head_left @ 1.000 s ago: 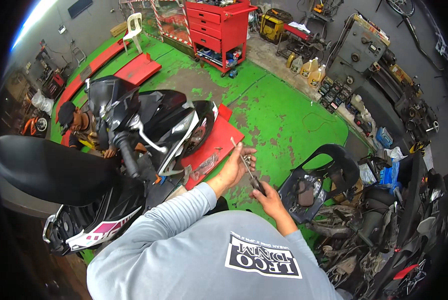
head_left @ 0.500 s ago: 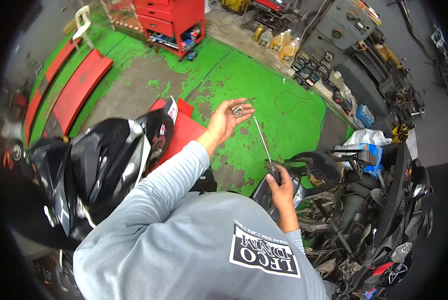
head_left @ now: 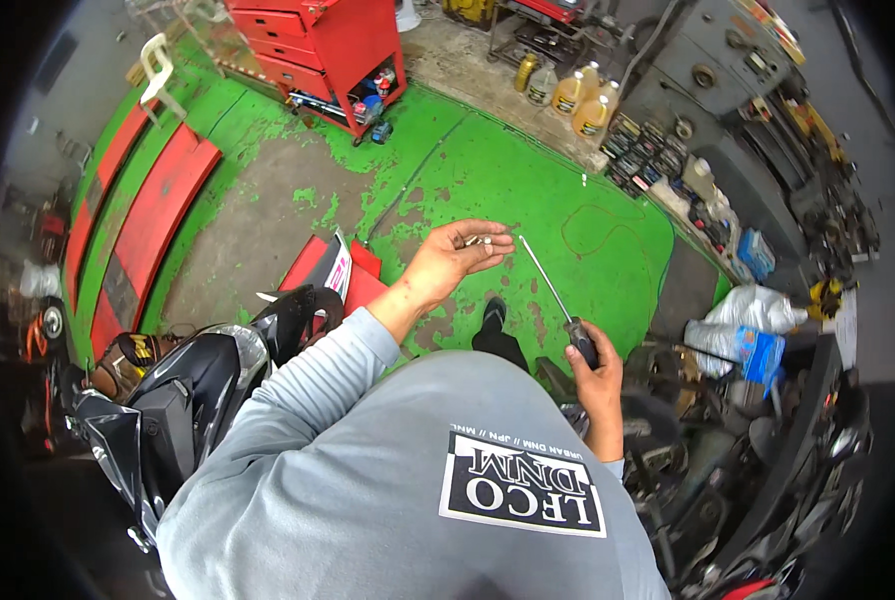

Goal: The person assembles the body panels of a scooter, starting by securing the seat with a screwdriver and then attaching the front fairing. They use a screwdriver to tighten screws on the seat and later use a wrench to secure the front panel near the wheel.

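Note:
My left hand (head_left: 450,265) is held out in front of me, palm up, with its fingers curled around several small metal screws (head_left: 482,240). The fingers partly cover them, so their exact shape is hard to make out. In my right hand (head_left: 600,378) is a screwdriver (head_left: 581,343), gripped by its dark handle. Its long thin shaft points up and to the left, and the tip ends just beside my left fingertips, apart from them. To the left stands a dark motorcycle (head_left: 183,410).
A red tool cabinet (head_left: 323,70) is at the back, near a white chair (head_left: 158,72) and red ramps (head_left: 158,225). Yellow jugs (head_left: 590,115) line the back right ledge. Dark motorcycle parts (head_left: 668,440) crowd the right. My foot (head_left: 493,315) rests on the green floor (head_left: 488,160).
My left fingers have curled in over the screws. My right hand has moved right with the screwdriver. My view has shifted, and a foot has come into sight below my hands.

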